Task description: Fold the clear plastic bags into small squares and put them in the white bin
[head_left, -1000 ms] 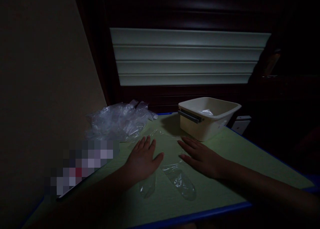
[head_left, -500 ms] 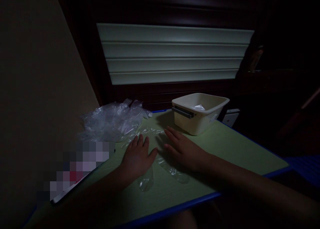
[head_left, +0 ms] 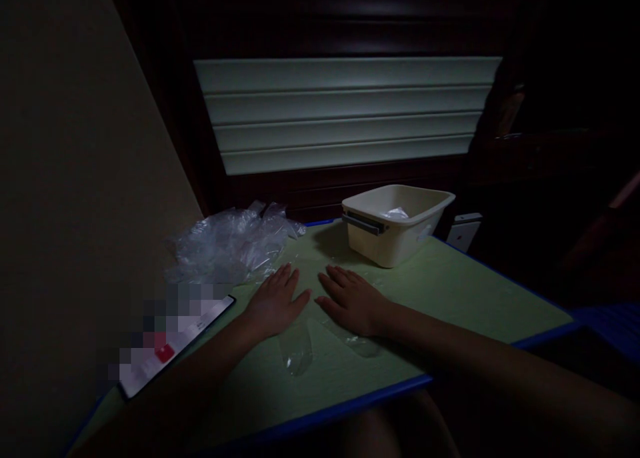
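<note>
A clear, thin plastic bag (head_left: pixel 296 351) lies spread on the pale green tabletop (head_left: pixel 460 298), two strap-like ends pointing toward me. My left hand (head_left: pixel 274 306) rests palm down on its left part, fingers stretched out. On the right part lies my right hand (head_left: pixel 354 302), also flat, fingers slightly apart. Both hands cover much of the bag's middle. A crumpled heap of clear plastic bags (head_left: pixel 225 245) sits beyond my left hand. Behind my right hand stands a cream plastic bin (head_left: pixel 383 246) with a grey handle and some clear plastic inside.
At the table's left lies a flat device with a lit screen (head_left: pixel 175 351), partly blurred out. A blue edge (head_left: pixel 350 408) borders the table. Beyond it are a slatted white panel (head_left: pixel 345 105) in dark wood and a white box (head_left: pixel 464 233).
My right hand has come down flat onto the plastic, a little nearer to me. My left hand stays flat in about the same place. The bag looks smoother beyond the hands.
</note>
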### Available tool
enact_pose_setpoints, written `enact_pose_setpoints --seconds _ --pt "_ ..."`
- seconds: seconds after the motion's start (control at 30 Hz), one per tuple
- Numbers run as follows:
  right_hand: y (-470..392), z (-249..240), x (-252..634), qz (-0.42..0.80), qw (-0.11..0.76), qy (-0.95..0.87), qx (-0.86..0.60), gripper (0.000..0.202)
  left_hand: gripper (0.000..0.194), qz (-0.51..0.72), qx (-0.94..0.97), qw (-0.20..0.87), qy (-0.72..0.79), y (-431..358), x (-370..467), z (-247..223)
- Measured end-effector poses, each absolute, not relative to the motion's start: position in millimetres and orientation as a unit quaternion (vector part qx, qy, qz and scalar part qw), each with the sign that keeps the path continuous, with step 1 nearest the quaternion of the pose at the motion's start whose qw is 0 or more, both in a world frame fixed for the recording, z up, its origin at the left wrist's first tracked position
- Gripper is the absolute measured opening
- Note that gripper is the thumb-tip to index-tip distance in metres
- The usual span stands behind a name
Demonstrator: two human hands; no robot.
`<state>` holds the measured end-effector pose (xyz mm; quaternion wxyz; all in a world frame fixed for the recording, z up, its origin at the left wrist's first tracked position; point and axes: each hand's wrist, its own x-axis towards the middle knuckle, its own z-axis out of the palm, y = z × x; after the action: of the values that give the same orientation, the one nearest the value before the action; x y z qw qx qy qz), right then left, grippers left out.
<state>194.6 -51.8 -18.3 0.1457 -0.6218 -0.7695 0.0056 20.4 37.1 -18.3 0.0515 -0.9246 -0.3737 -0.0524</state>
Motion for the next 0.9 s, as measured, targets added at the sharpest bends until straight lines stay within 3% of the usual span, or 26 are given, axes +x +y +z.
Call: enact_pose_setpoints --seconds 0.27,0.47,0.67,0.73,0.9 --pt "-84 -17 243 0.011 0.129 -0.787 -0.604 0.059 0.062 -0.033 -0.922 0.017 -0.386 38 21 -17" --pt "-105 -11 267 0.008 0.174 -0.776 -0.606 0.054 0.062 -0.045 -0.921 0.006 -0.386 39 22 -18" --pt "-75 7 223 -0.004 0.254 -0.783 -0.568 0.046 0.059 -0.061 -0.920 0.017 -0.386 33 20 -15" --pt "-57 3 200 -0.005 0.276 -0.781 -0.560 0.052 0.056 -0.067 -0.918 0.028 -0.389 32 20 -14" --pt "-29 -15 168 -0.006 0.273 -0.798 -0.538 0.053 0.052 -0.074 -0.917 0.056 -0.387 30 17 -19"
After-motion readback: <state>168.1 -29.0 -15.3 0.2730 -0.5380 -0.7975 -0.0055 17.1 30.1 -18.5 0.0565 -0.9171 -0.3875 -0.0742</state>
